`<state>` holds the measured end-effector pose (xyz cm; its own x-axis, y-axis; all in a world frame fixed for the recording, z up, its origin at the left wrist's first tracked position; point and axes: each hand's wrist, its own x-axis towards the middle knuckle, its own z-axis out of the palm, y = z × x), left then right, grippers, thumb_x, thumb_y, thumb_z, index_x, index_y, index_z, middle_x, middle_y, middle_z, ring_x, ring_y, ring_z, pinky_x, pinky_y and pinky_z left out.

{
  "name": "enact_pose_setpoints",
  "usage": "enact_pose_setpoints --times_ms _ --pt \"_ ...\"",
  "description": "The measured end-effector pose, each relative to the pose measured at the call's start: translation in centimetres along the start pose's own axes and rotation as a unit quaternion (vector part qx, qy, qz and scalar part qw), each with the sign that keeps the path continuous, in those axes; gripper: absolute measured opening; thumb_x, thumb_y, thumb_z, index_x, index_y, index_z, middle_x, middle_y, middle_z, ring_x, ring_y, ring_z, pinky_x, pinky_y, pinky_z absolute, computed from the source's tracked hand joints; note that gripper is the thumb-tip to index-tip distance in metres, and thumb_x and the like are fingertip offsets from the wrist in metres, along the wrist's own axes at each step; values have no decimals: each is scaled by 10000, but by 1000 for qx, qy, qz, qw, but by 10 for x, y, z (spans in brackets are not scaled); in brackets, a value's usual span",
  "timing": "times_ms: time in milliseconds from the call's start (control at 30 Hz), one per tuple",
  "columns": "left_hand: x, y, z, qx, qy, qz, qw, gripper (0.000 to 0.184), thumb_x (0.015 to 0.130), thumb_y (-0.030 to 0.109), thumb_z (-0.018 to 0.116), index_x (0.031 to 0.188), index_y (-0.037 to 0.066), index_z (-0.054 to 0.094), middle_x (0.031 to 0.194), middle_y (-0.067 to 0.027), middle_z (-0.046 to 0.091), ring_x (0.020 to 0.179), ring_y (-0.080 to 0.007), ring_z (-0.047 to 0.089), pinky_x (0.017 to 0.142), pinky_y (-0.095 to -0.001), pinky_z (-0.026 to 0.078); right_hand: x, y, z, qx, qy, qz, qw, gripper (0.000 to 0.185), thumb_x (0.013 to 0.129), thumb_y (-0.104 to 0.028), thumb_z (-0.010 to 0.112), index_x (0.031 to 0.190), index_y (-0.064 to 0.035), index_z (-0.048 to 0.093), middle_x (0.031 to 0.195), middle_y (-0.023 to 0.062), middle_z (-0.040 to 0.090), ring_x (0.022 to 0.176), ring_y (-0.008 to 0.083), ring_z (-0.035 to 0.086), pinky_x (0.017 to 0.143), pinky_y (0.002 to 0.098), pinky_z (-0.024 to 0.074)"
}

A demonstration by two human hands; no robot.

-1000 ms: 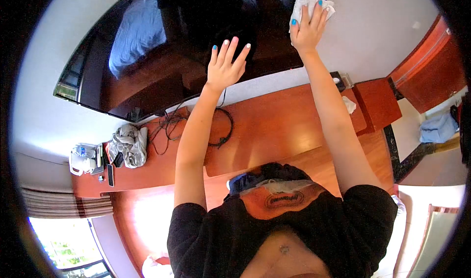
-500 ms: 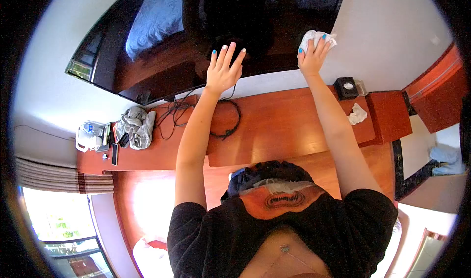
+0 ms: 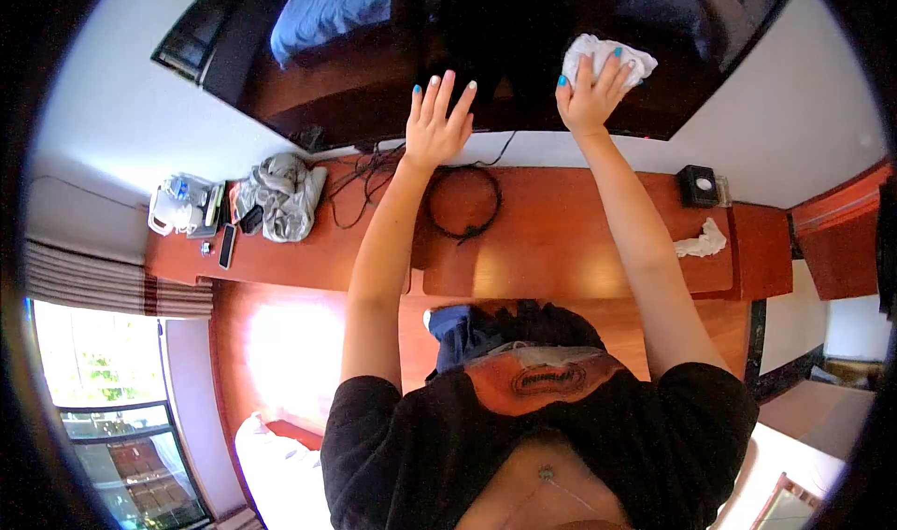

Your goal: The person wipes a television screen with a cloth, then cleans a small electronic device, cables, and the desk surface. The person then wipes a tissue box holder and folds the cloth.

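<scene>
A large black television (image 3: pixel 355 100) fills the top of the view, and its glossy screen reflects a bed and a dark figure. My right hand (image 3: pixel 590 100) presses a crumpled white tissue (image 3: pixel 579 53) flat on the lower right part of the screen, fingers spread over it. Near the screen's bottom edge is my left hand (image 3: pixel 439 128), fingers apart and holding nothing; whether it touches the glass I cannot tell. Under the hands runs a reddish-brown wooden desk (image 3: pixel 579 231).
Black cables (image 3: pixel 462 203) lie coiled on the desk. Left of them are a grey cloth bundle (image 3: pixel 285 203), a phone (image 3: pixel 227 246) and a white kettle-like item (image 3: pixel 173 207). A black box (image 3: pixel 698 186) and another crumpled tissue (image 3: pixel 703 240) sit at the right.
My right hand and the tissue have moved from the screen's right edge inward, leftward over the glass. My left hand stays open near the bottom edge. The camera view has shifted.
</scene>
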<state>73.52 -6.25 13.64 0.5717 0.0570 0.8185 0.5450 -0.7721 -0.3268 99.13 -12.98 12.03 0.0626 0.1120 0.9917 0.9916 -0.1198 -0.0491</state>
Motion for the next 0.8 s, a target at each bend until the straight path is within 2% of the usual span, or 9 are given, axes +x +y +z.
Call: enact_pose_setpoints --times_ms 100,333,500,600,633,767,800 --pt "-24 -35 -11 9 8 -22 1000 518 800 229 564 1304 168 462 1355 -174 392 1207 -335 401 952 -504 358 1 -46 17 -29 -21 -34 999 450 758 -363 525 1176 -198 561 1327 220 380 1199 480 321 930 665 214" --pt "-81 -124 -43 30 11 -73 997 508 794 240 571 1285 151 477 1357 -183 381 1201 -348 400 970 -512 341 6 -167 61 -19 -41 -82 996 432 765 -366 521 1177 -247 565 1314 158 430 1203 432 345 928 655 225" --pt "-117 -189 -67 38 10 -103 994 498 806 233 555 1285 124 473 1357 -202 369 1200 -365 395 971 -520 342 18 -255 90 -27 -34 -117 992 440 752 -350 538 1187 -283 554 1284 98 461 1101 369 423 840 637 323" --pt "-135 -222 -81 33 8 -110 993 508 807 230 557 1287 94 459 1363 -208 358 1207 -372 387 986 -525 323 22 -300 104 -32 -45 -136 989 443 749 -345 540 1187 -285 553 1283 85 464 1091 345 435 842 627 327" --pt "-141 -232 -83 35 8 -113 993 513 806 229 559 1287 85 456 1365 -209 357 1210 -373 384 988 -527 319 22 -314 110 -33 -39 -133 990 443 752 -341 539 1192 -290 549 1292 70 463 1087 319 449 898 614 293" --pt "-161 -267 -93 29 15 -123 992 552 791 228 578 1293 57 425 1368 -216 349 1223 -378 369 998 -538 291 26 -361 127 -38 -38 -139 989 450 752 -337 546 1201 -300 544 1309 63 462 1107 287 456 989 582 200" --pt "-165 -275 -96 25 19 -123 992 558 789 228 581 1295 57 419 1369 -217 348 1224 -378 368 999 -539 287 27 -370 130 -43 -39 -142 988 454 749 -340 551 1201 -301 544 1307 63 464 1109 284 456 988 581 202"
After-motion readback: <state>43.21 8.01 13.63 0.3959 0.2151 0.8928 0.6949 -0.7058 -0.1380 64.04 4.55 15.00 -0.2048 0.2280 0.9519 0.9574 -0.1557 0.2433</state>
